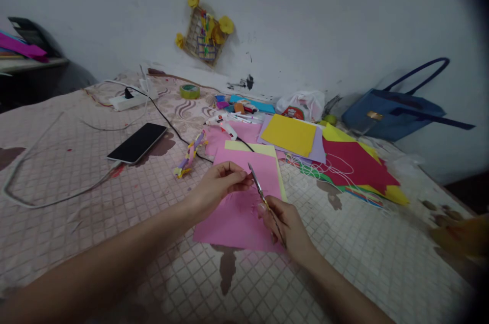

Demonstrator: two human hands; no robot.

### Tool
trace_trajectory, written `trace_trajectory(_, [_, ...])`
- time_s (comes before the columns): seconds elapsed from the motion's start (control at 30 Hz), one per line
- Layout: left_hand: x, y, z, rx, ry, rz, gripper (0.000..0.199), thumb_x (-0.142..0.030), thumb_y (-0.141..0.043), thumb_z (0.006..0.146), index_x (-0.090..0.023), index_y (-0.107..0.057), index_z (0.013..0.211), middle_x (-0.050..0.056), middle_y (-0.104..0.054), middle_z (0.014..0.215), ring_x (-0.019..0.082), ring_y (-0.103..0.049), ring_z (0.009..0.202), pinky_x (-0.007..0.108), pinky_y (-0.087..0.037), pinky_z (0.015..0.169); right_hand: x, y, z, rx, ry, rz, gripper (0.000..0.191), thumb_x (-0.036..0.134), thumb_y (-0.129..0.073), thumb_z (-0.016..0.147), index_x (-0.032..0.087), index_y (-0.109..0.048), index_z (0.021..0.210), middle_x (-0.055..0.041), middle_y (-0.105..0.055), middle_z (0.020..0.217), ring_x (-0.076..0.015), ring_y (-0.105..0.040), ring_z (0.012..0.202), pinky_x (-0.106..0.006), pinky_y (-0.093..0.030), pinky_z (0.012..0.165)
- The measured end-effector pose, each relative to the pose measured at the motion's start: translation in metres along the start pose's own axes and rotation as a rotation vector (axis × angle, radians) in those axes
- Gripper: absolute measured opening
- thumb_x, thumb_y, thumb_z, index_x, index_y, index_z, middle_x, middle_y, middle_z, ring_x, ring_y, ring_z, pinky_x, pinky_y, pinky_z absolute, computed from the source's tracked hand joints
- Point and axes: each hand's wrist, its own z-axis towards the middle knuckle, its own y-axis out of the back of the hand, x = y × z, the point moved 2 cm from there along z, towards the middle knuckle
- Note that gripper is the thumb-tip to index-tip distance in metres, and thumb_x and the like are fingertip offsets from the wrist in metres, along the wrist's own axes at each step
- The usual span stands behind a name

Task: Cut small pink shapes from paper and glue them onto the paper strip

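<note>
My right hand (pixel 288 224) is wrapped round a pair of scissors (pixel 259 185), whose blades point up and away from me, close to the left fingertips. The fingers of my left hand (pixel 227 179) are pinched together; whatever small piece lies between them is too little to make out. Both hands are over pink paper sheets (pixel 221 219). Tiny pink scraps (pixel 254 207) seem to lie on the top sheet near the scissors. A pale yellow sheet (pixel 250 146) sticks out from under the pink ones.
Left of the paper lie a twisted paper garland (pixel 190 155) and a tablet (pixel 138 143) with a cable. Behind are a glue gun (pixel 224 124), green tape (pixel 190 91) and a power strip (pixel 128 101). Yellow sheets (pixel 289 134), white string (pixel 305 163), red paper (pixel 353 163) and a blue bag (pixel 393 112) stand right.
</note>
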Motion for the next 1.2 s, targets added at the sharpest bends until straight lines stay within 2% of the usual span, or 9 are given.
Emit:
trace_trajectory(0.6, [-0.0011,0.0037,0.0027,0.012,-0.043,0.037,0.012,-0.021,-0.064,0.072,-0.011,-0.057,0.073,0.004,-0.063,0.075,0.012,-0.061,0.072,0.028,-0.047,0.075,0.0075,0.0004,-0.0005,0.052,-0.039,0.064,0.036,0.049,-0.047,0.081,0.018,-0.047,0.064,0.0062,-0.036,0.048,-0.0072,-0.034,0.039,-0.019,-0.028,0.036])
trace_trajectory(1.2, [-0.0015,0.0033,0.0033,0.02,-0.04,0.024,0.01,-0.019,-0.063,0.073,-0.011,-0.057,0.073,0.003,-0.064,0.075,0.012,-0.061,0.071,0.028,-0.047,0.075,0.0053,0.0005,-0.0012,0.05,-0.022,0.011,0.034,0.044,-0.047,0.083,0.018,-0.043,0.062,0.0057,-0.036,0.051,-0.0064,-0.035,0.04,-0.018,-0.027,0.036])
